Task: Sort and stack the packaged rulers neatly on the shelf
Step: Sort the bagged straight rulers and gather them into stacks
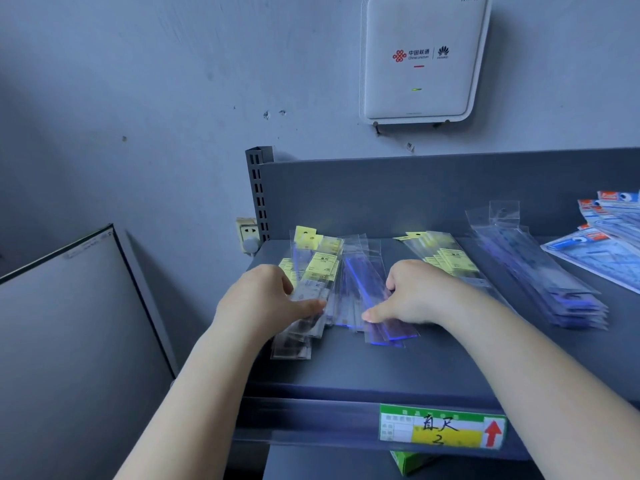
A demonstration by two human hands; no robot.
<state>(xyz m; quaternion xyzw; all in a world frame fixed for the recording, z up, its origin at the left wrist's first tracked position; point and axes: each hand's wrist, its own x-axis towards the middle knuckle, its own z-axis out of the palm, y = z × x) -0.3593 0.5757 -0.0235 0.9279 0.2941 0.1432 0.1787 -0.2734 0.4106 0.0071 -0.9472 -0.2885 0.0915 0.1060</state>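
Left hand [266, 299] pinches yellow-labelled clear ruler packets [313, 282]; right hand [412, 296] pinches blue-edged clear ruler sleeves [367, 289] just beside, apparently separating types on the grey metal shelf [346, 368].

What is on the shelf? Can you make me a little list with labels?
left hand: grips yellow-label rulers
right hand: holds blue-edged rulers
middle pile: yellow labels, untouched
clear pile: right of it, fairly even
far right: blue packs
shelf: grey, price tag on front
wall: white router
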